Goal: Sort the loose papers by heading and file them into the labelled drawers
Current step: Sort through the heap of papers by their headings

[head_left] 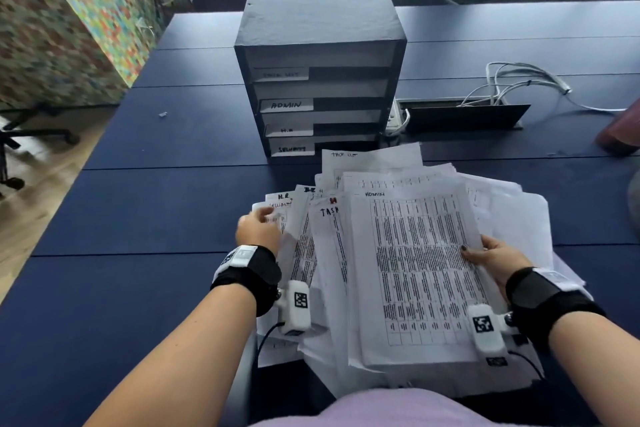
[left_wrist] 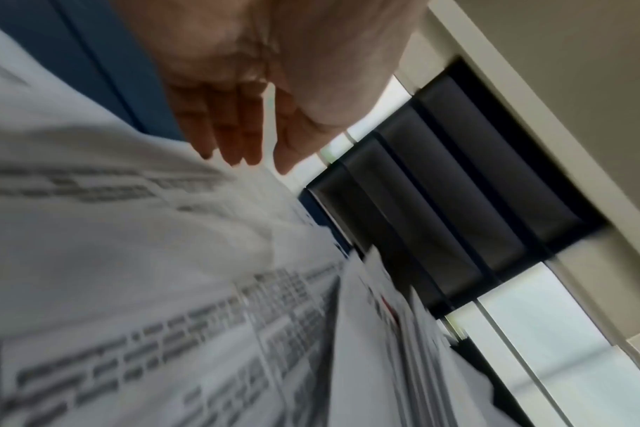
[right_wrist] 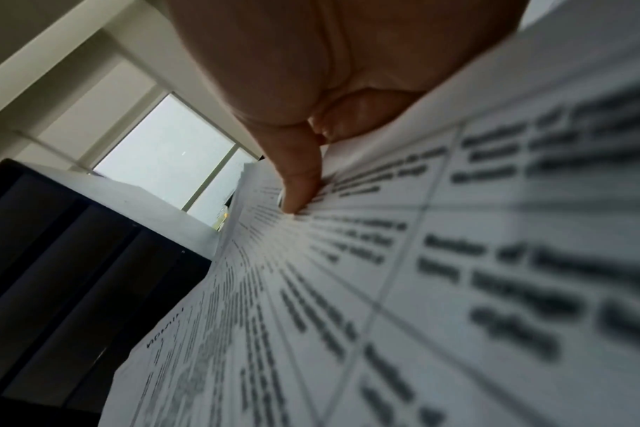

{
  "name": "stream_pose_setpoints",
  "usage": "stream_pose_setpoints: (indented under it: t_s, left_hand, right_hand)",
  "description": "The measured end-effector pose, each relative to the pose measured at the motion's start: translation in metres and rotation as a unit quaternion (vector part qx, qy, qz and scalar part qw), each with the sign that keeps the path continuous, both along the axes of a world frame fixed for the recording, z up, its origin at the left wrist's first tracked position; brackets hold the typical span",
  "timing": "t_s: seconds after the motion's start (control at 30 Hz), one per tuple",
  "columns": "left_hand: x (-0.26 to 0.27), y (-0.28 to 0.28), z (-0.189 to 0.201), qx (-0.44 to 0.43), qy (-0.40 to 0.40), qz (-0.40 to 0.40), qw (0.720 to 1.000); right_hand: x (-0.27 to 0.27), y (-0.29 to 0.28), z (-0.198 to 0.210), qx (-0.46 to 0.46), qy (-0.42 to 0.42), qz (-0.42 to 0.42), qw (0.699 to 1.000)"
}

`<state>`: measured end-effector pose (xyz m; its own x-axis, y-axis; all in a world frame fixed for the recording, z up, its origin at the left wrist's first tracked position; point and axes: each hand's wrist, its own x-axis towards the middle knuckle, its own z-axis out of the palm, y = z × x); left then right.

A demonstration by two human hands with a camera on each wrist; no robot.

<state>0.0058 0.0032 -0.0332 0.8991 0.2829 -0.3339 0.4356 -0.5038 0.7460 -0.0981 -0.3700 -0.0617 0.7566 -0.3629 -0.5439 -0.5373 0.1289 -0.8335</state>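
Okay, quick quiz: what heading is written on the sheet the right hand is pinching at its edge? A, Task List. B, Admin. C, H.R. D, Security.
B: the right hand pinches the top sheet, whose heading reads ADMIN.

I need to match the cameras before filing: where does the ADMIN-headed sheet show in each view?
Head: ADMIN sheet centre-right, atop the pile, right hand gripping its right edge.
Left wrist: cannot tell; papers too blurred.
Right wrist: ADMIN sheet fills lower right, thumb pressing it.
Shared landmark: dark drawer unit.
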Motion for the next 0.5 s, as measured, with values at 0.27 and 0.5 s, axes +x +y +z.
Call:
stream_pose_setpoints:
  t_s: [0.27,0.5]
  left_hand:
    - [-0.002,0.022,-0.002,-0.054,0.025,0.082,0.995]
    - [-0.017,0.004,0.001,-0.073,0.007,0.036,0.997]
  right_hand:
    - [0.003,-0.004,-0.013,-0.04,0.007,0.003,0.999]
    - [0.003,-0.007,-0.018,-0.046,-0.009,0.003,0.999]
